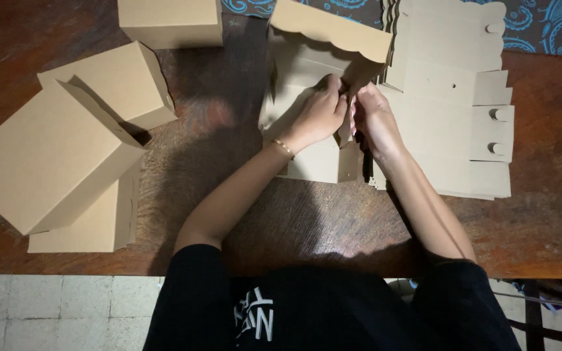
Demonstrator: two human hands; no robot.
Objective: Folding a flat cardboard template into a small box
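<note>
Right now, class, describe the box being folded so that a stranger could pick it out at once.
On the brown wooden table, look between the finished boxes and the stack of flat blanks. The half-folded box lies under the left hand and right hand. It alone has a raised scalloped flap.

Both arms are reaching forward, the left hand [319, 112] and right hand [375, 117] pinching side by side, fingers curled, knuckles nearly touching.

A small home packing workshop: a worn dark wooden bench [242, 214] carries folded brown cardboard boxes [53, 156] at nine o'clock and a stack of flat die-cut box blanks [456, 97] at two o'clock, with pale floor tiles [53, 312] at seven o'clock and patterned blue cloth [541, 26] at one o'clock.
</note>
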